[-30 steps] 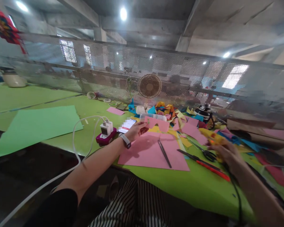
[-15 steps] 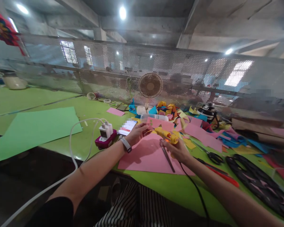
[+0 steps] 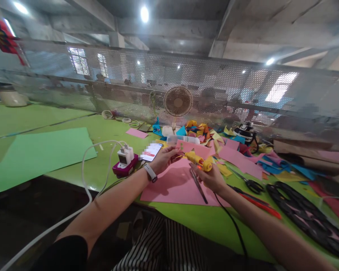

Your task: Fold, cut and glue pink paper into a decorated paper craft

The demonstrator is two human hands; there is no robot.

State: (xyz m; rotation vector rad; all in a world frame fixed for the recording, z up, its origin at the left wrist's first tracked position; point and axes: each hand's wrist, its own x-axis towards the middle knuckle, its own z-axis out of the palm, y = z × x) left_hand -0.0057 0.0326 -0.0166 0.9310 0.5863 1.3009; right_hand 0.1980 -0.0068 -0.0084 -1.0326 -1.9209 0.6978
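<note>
In my right hand [image 3: 211,180] is a yellow hot glue gun [image 3: 198,161], its nozzle pointing left and a small orange light glowing on it. A black cord hangs from below that hand. My left hand [image 3: 166,157], with a watch on the wrist, pinches something small right in front of the nozzle; a bit of green shows at the fingertips, but I cannot make out what it is. Under both hands a pink sheet [image 3: 164,190] is spread. Dark tweezers [image 3: 199,187] slant across it, their upper end by my right fingers; whether these touch them I cannot tell.
A phone [image 3: 152,152] and a purple power strip [image 3: 125,165] with chargers stand left. Paper scraps [image 3: 240,160], a small fan [image 3: 177,101] and a clear bottle [image 3: 183,139] lie beyond. Right are scissors [image 3: 252,185], a red-handled tool [image 3: 260,206] and a black cut-out frame [image 3: 296,216].
The whole view has shifted slightly. Both hands keep nearly the same pose, with the glue gun nozzle still close to my left fingertips.
</note>
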